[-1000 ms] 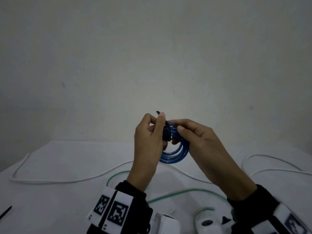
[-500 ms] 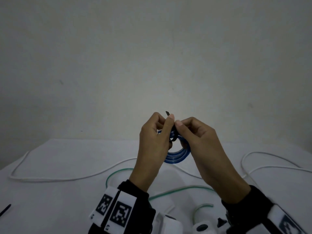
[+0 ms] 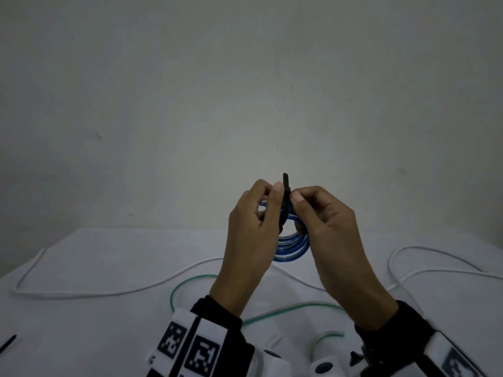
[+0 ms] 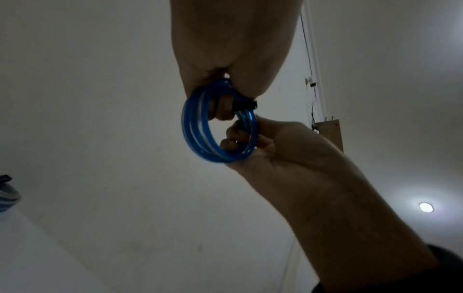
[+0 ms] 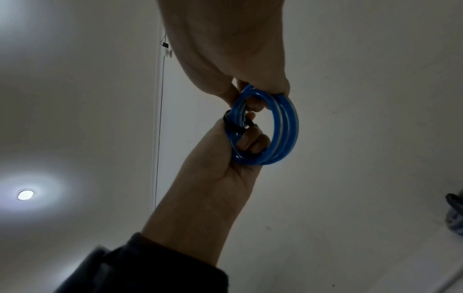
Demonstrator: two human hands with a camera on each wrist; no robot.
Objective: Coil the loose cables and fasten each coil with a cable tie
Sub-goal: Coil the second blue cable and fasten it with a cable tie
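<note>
A blue cable coil [image 3: 292, 250] of several loops is held in the air above the white table [image 3: 109, 257]. A black cable tie [image 3: 285, 183] is wrapped round its top, with the tail standing upright between my thumbs. My left hand [image 3: 275, 198] has its fingers curled through the coil and its thumb against the tie. My right hand [image 3: 298, 204] grips the coil's right side. The left wrist view shows the coil [image 4: 195, 128], the tie [image 4: 246, 105] and the right hand's fingers hooked through the ring. In the right wrist view the tie [image 5: 234, 126] crosses the coil [image 5: 285, 128] beside the left thumb.
A long white cable [image 3: 68, 294] lies loose across the left of the table, and another white cable [image 3: 408, 251] loops at the right. A green cable [image 3: 272, 312] curves below my wrists. A spare black tie [image 3: 8, 344] lies at the left edge.
Both hands have drifted a little to the right with the coil. The tie's tail now stands straighter and sticks out further above my thumbs, and the right thumb has come up against it.
</note>
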